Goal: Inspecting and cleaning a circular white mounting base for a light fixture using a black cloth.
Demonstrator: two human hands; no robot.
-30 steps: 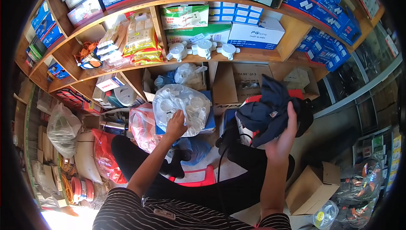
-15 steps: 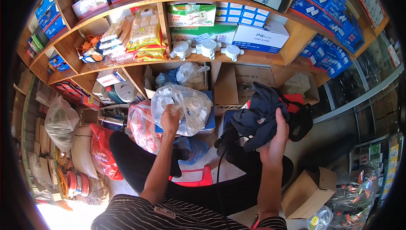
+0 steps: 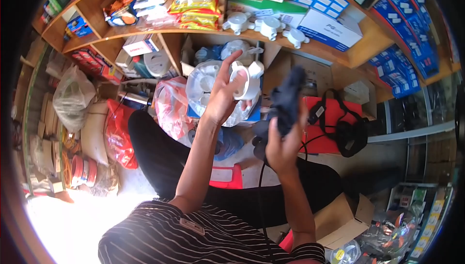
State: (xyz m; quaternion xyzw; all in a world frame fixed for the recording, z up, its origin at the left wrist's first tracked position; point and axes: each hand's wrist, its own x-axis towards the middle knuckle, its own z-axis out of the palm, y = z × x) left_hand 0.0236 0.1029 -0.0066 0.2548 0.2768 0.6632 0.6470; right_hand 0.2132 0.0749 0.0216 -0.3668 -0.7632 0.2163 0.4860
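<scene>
One black shirt with thin white stripes: filled the near edge, with black trousers spread just beyond it.
Forearms: both reached forward, the left slanting away to the right, the right leaning in toward it; the hands were near each other but apart.
Right hand: was closed around a crumpled, dark navy fabric cloth, thumb pointing away along its near end; blur hid how the other fingers folded.
Left hand: gripped a white, ring-shaped plastic fitting, one digit showing in its round opening, another finger pointing up and away, free of it.
Fitting's place: in the air beside the left palm, opening turned toward the person's left, cloth close on its other side.
Step in hand: seemed to be holding fitting and cloth side by side, not touching.
Next move's demand: likely a steady left grip that left the rim exposed, and a firm, bunched hold on the cloth.
Clear plastic bag: lay beyond the left hand, with more white round fittings inside.
Wooden shelf: stood farthest, three white round junction boxes on its ledge.
</scene>
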